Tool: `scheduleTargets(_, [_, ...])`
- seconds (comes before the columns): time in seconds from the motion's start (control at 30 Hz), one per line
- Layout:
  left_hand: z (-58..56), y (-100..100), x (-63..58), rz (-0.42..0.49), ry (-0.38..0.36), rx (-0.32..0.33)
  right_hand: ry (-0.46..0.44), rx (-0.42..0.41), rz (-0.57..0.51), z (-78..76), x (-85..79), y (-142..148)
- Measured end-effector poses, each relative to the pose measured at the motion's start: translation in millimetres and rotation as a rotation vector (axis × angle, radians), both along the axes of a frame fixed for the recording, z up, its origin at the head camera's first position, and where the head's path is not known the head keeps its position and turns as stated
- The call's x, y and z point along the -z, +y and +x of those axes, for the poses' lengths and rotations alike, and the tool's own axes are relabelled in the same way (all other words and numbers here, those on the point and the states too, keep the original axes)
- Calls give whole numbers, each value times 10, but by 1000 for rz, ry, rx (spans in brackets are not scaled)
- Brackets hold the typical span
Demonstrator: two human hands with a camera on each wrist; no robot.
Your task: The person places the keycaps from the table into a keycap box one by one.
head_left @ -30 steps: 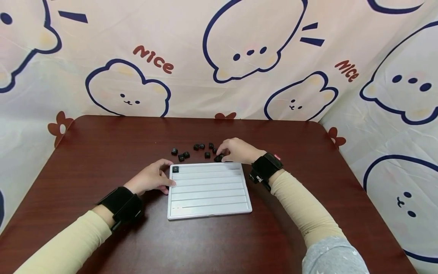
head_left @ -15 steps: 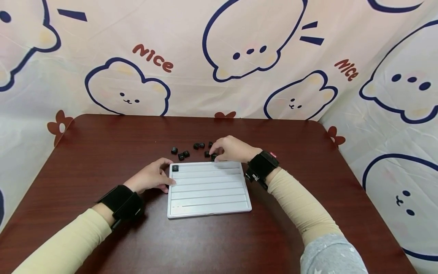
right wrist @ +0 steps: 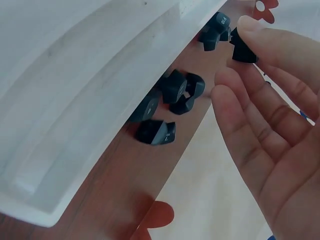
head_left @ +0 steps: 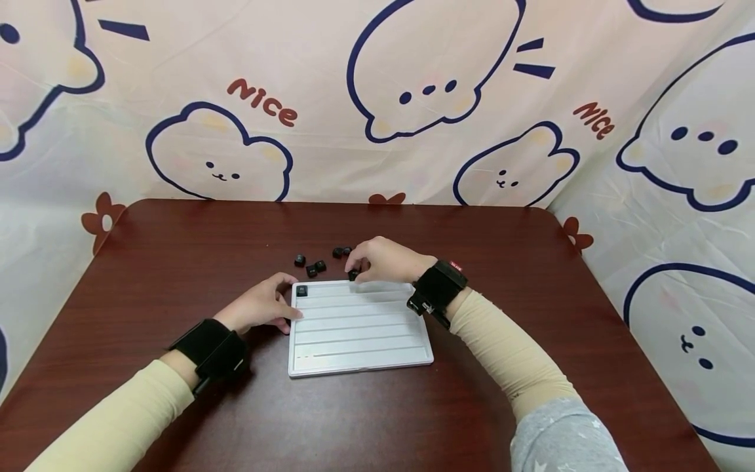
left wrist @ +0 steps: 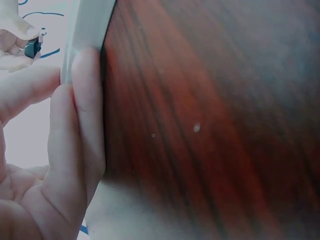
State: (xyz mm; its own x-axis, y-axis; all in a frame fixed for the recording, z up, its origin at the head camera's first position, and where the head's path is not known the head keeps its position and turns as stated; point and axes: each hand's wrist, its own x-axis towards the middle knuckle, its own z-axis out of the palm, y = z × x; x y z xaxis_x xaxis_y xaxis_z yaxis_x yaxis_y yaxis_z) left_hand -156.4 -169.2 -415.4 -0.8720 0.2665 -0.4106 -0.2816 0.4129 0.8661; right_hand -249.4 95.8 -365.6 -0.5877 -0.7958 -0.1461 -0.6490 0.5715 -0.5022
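Pinching a keycap (right wrist: 244,49) with right hand (head_left: 387,259) and gripping with left hand (head_left: 261,305) a tray (head_left: 361,331) holding another keycap (head_left: 302,291) in its far-left corner.

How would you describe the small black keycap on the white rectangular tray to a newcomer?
On the dark reddish-brown table lies the white rectangular tray. In its far left corner sits the small black keycap, the only one resting on the tray; loose black keycaps lie beyond its far edge.

The left hand (left wrist: 65,145) grips the pale board (left wrist: 93,25); the right hand (left wrist: 12,37) pinches a black piece (left wrist: 32,48).
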Motion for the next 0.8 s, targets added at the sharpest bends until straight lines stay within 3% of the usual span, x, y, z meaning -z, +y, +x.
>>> scheduleTargets(0.8, [-13,-13,-14,15,-27,5,-8,-25,28,22,63,-322])
